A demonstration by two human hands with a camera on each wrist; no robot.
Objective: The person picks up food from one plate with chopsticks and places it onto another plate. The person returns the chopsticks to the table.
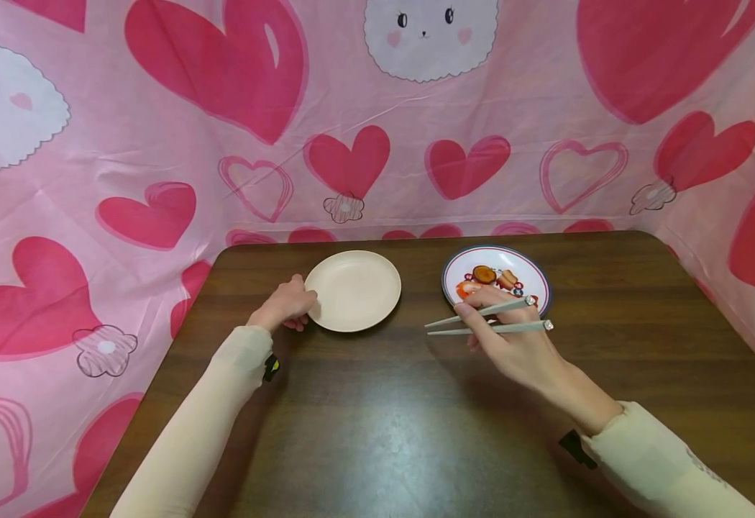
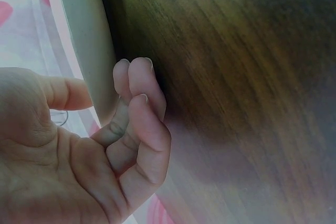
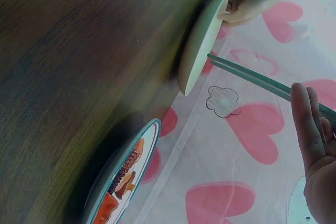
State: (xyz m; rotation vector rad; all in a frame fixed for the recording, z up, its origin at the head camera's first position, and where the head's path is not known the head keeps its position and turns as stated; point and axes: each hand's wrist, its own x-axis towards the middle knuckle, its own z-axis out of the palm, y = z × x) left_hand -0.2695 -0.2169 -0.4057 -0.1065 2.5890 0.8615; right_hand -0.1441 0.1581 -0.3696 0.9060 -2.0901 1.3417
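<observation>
At the rim of a plain cream plate (image 1: 354, 291), my left hand (image 1: 285, 302) pinches the left edge. The left wrist view shows the thumb on the plate's upper face and the other fingers curled beneath it. My right hand (image 1: 516, 345) grips a pair of pale grey-green chopsticks (image 1: 523, 327), their tips slightly apart and pointing left. Nothing sits between the tips. Behind this hand is a white plate (image 1: 513, 260) with a dark blue rim. On it lie a round brown food piece (image 1: 484, 274), a pinkish-brown piece (image 1: 508, 278) and an orange piece (image 1: 464, 289), partly hidden by the hand.
Both plates stand near the far edge of a dark wooden table (image 1: 364, 432), with a gap between them. A pink cloth (image 1: 410, 122) printed with hearts hangs behind the table and along its sides.
</observation>
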